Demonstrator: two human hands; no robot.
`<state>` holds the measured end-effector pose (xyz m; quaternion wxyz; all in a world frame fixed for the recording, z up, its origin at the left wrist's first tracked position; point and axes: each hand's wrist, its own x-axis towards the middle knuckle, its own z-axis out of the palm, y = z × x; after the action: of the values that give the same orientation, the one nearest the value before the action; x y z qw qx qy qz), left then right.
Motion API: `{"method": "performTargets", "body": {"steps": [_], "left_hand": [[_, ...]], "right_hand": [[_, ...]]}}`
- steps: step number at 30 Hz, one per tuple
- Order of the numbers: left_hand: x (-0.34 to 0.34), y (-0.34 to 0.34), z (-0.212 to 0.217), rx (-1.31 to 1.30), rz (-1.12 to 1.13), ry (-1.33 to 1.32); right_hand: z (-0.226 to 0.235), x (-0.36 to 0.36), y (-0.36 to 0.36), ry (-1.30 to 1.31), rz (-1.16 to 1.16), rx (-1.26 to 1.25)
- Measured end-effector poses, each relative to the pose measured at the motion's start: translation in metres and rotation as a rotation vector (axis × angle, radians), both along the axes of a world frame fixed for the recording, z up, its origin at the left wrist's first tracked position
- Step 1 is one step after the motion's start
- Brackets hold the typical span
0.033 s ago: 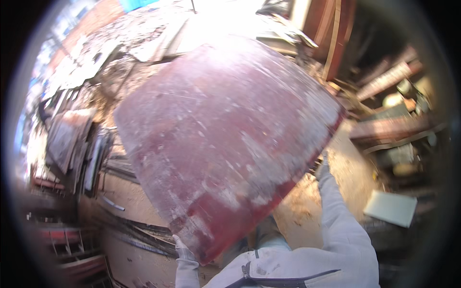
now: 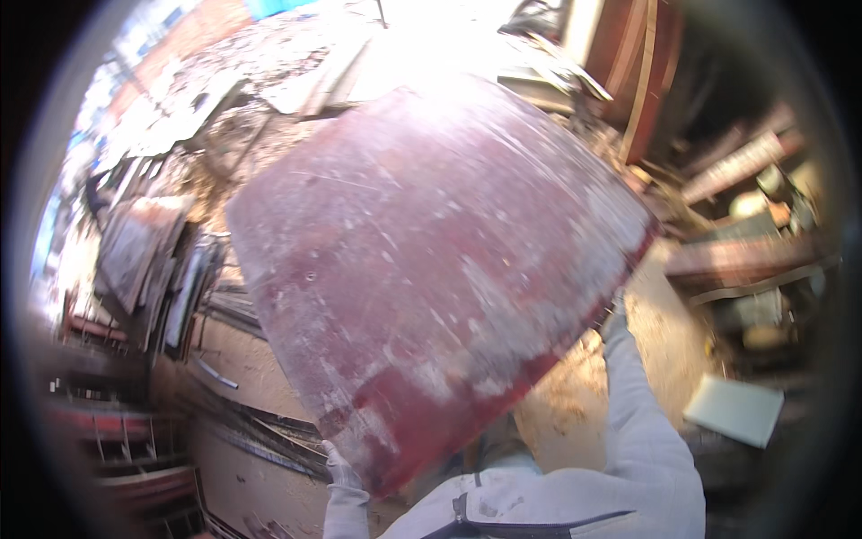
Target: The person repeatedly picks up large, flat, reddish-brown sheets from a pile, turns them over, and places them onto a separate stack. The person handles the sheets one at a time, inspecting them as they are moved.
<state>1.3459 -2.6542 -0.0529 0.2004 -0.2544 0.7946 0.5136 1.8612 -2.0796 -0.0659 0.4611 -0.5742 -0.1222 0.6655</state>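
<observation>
A cluttered, sunlit work yard with a sandy dirt floor (image 2: 669, 328) is surrounding the person, its upper part washing out in glare. Nearest, a pale grey zip-front jacket (image 2: 575, 499) is filling the lower edge, its sleeves reaching out to both sides. The left hand (image 2: 340, 467) is grasping the near left corner of a large, scuffed red panel (image 2: 431, 260), the thumb side showing and the other fingers hiding underneath. The right hand (image 2: 616, 319) is clasping the panel's lower right edge, mostly hiding beneath it. The panel itself is spanning the middle of the view, sitting tilted above the ground in front of the body, its face showing whitish scrapes and its near rim a brighter red.

Just beyond the left hand, long dark strips (image 2: 269, 436) are lying on the ground. To the right, a white rectangular slab (image 2: 734, 410) is resting apart from the panel. Farther left, a stack of weathered boards (image 2: 144, 256) is leaning; at right, a reddish beam (image 2: 745, 258) is lying among blurred scrap. Farther off, tall brown planks (image 2: 639, 72) are standing at upper right, and something bright blue (image 2: 274, 7) is showing at the top.
</observation>
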Motion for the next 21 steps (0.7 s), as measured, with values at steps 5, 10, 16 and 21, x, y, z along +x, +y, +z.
{"method": "performTargets", "body": {"steps": [5,10,16,21], "left_hand": [[0.004,-0.003,0.000,-0.485,-0.047,0.117],[-0.027,-0.010,0.071,-0.735,-0.145,0.154],[-0.026,0.002,0.151,-0.824,-0.303,0.171],[-0.080,0.059,0.162,-0.622,-0.484,0.401]], "right_hand": [[0.006,0.004,0.040,-0.108,-0.099,0.155],[0.025,0.004,-0.028,-0.162,-0.081,0.190],[0.040,0.050,-0.131,-0.009,-0.066,0.125],[-0.006,0.095,-0.189,0.081,-0.206,-0.095]]}}
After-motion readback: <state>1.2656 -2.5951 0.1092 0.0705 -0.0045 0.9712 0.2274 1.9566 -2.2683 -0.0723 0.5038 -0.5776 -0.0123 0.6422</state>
